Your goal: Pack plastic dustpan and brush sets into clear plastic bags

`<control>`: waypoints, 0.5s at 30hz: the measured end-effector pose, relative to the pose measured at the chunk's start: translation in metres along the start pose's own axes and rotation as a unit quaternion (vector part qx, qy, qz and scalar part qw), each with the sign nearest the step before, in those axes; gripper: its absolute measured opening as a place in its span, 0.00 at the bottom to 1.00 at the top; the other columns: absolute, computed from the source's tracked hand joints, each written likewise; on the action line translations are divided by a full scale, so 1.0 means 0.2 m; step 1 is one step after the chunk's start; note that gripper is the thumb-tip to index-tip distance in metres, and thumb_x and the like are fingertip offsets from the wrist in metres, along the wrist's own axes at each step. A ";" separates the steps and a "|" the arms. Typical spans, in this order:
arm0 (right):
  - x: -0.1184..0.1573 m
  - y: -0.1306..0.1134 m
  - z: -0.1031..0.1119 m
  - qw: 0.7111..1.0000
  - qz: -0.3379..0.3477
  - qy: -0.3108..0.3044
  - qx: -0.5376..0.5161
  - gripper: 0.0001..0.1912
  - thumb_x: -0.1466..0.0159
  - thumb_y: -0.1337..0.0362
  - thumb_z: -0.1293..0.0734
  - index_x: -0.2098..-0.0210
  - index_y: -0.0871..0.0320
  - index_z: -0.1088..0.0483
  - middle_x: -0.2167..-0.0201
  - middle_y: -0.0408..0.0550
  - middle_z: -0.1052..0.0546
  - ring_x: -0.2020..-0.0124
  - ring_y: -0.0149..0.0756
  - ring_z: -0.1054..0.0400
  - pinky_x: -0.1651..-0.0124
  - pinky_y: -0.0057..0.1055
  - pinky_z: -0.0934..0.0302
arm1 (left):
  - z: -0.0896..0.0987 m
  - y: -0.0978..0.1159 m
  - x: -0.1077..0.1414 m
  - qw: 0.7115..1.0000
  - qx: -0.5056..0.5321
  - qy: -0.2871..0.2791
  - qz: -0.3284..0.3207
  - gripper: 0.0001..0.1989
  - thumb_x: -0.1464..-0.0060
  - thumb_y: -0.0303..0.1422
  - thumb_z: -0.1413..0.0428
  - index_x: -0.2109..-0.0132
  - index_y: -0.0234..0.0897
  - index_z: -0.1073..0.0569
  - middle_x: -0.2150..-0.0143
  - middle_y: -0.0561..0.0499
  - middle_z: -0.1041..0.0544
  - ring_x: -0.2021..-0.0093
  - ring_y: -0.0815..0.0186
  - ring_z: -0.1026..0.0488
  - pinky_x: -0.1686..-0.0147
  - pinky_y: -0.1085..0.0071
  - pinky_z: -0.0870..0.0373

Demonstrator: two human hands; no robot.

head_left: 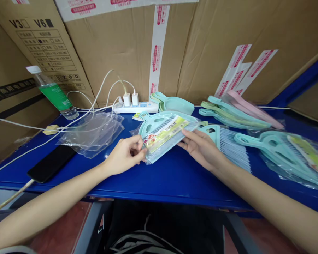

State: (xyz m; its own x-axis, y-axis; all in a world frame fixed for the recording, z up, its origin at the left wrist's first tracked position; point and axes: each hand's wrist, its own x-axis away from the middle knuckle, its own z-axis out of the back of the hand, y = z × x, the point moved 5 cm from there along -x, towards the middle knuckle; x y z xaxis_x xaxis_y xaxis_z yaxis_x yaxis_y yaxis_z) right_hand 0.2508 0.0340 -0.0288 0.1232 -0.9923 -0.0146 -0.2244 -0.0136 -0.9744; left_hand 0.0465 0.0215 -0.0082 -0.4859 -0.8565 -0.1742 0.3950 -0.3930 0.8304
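Your left hand and right hand sit apart, clamped on opposite ends of a bagged mint-green dustpan-and-brush set, tilted over the middle of the blue counter, just beside a loose mint-green hand brush.

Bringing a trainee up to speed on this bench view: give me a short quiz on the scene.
1. What do the left hand and right hand hold between them? A) a bagged mint-green dustpan and brush set B) a water bottle C) a pink dustpan
2. True or false: the black smartphone lies left of the clear plastic bags.
3. What are the two white chargers plugged into?

Key: 1 A; 2 true; 3 the white power strip
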 end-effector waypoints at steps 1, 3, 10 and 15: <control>0.00 0.00 0.00 1.000 0.000 0.006 -0.004 0.11 0.40 0.57 0.34 0.58 0.49 0.30 0.51 0.47 0.21 0.47 0.46 0.28 0.49 0.48 0.29 | -0.02 0.01 0.00 1.000 -0.009 -0.014 -0.009 0.12 0.44 0.36 0.48 0.72 0.40 0.43 0.79 0.57 0.27 0.80 0.73 0.28 0.79 0.79 0.35; 0.00 0.00 -0.01 1.000 -0.010 0.017 -0.008 0.10 0.37 0.57 0.37 0.56 0.47 0.31 0.51 0.46 0.21 0.49 0.45 0.27 0.52 0.48 0.28 | -0.04 0.02 0.01 0.999 -0.035 -0.029 -0.028 0.14 0.42 0.36 0.49 0.74 0.39 0.43 0.79 0.57 0.28 0.79 0.73 0.29 0.78 0.79 0.36; 0.01 -0.05 0.03 0.987 -0.048 0.146 -0.045 0.06 0.33 0.60 0.43 0.60 0.50 0.36 0.58 0.48 0.20 0.55 0.45 0.24 0.57 0.45 0.28 | -0.05 0.06 0.02 0.992 -0.068 -0.069 -0.078 0.15 0.42 0.33 0.49 0.75 0.39 0.43 0.79 0.56 0.28 0.76 0.71 0.27 0.78 0.78 0.41; 0.01 -0.18 0.20 0.980 -0.006 0.198 -0.018 0.05 0.36 0.65 0.40 0.66 0.52 0.33 0.67 0.47 0.19 0.59 0.45 0.24 0.56 0.42 0.29 | -0.04 0.06 0.04 0.991 -0.058 -0.089 -0.087 0.13 0.42 0.30 0.49 0.74 0.39 0.43 0.73 0.52 0.22 0.66 0.66 0.20 0.76 0.79 0.39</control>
State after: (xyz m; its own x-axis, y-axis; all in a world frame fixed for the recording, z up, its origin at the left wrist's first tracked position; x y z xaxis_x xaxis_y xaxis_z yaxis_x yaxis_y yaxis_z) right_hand 0.2968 0.0366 -0.0031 -0.2564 -0.9623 0.0912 -0.2600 -0.0222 -0.9654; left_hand 0.0534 0.0073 -0.0032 -0.6798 -0.7044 -0.2040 0.3762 -0.5737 0.7275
